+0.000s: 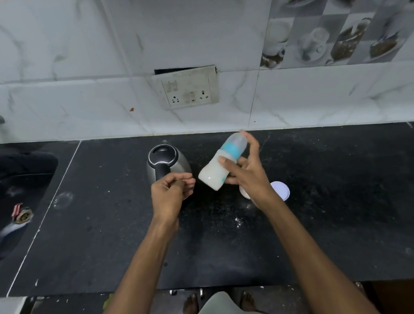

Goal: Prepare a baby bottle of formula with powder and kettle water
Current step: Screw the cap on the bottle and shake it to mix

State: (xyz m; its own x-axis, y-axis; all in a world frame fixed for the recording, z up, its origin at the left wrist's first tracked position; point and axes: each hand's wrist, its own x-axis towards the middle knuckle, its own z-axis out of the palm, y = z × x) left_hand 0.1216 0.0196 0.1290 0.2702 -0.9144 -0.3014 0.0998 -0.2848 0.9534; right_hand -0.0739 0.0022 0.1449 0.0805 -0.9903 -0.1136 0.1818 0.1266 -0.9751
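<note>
Kettle (168, 163) blocks centre; counter (340, 196) right side open.

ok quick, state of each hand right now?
Left hand: fingers loosely curled, holding nothing visible, just in front of the kettle.
Right hand: gripping the tilted, capped baby bottle of milky liquid.

The right hand (246, 176) grips a tilted, milky baby bottle (222, 161) beside the kettle (168, 163); the left hand (170, 194) is loosely curled.

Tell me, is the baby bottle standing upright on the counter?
No, the right hand holds the bottle tilted above the counter.
</note>
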